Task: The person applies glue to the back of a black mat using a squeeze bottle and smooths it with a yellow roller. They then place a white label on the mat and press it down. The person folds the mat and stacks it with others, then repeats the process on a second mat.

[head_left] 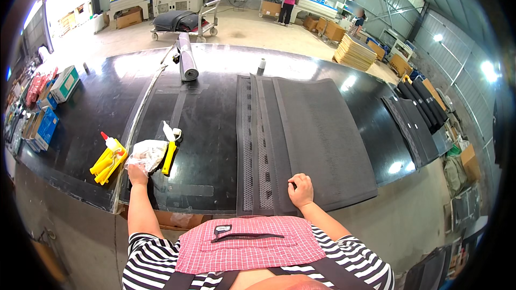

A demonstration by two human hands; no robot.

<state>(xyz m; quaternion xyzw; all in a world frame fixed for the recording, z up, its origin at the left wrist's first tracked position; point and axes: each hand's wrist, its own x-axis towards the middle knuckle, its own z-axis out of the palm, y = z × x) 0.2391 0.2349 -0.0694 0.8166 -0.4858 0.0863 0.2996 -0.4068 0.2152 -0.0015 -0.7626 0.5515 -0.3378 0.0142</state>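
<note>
My left hand (137,175) reaches to a clear, crumpled plastic bag (148,153) with pale contents; its fingertips are hidden at the bag's near edge. Left of it lie yellow-handled tools (109,165) and a bottle with a red tip (109,140). Just right of the bag are a yellow-handled roller (169,158) and a white nozzle bottle (168,131). My right hand (301,190) rests, fingers curled, on a stack of black sheets (328,139); whether something small is in it cannot be made out. Perforated strips (248,150) show along the stack's left side.
A shiny black table (209,129) spreads before me. On it are a grey roll (186,59), a small cylinder (262,64), boxes (65,83) at left and black pieces (411,123) at right. Beyond stand a loaded trolley (185,24) and two people (288,2).
</note>
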